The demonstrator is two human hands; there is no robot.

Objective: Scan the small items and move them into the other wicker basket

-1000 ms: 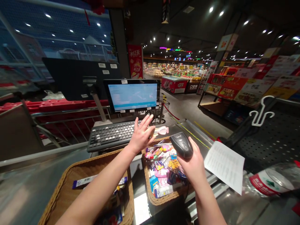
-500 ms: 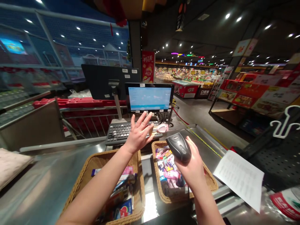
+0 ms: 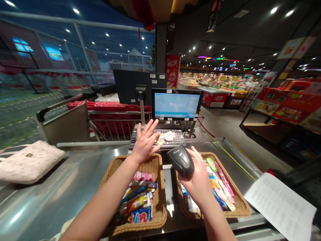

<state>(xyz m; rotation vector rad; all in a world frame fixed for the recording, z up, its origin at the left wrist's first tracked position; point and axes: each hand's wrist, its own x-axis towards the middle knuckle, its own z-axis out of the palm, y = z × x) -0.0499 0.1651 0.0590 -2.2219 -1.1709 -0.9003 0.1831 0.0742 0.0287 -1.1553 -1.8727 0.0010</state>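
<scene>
Two hands are up over the steel worktop. The left hand is open and holds nothing, and its fingers are spread wide. It is close to a black keyboard at 12 o'clock. The right hand holds a black hand scanner, and its fingers curl around the side of it.

Two woven baskets sit close below the hands. The left basket is at 6 o'clock and has small packs in it, some pink, blue and orange. The right basket is at 5 o'clock and has bright little packs too. A small pale pink thing lies on the keyboard. A sheet of paper lies at 4 o'clock, and a pale handbag sits at 9 o'clock.

Farther off, a screen stands at 12 o'clock. Past it, red boxes fill a shelf at 2 o'clock.
</scene>
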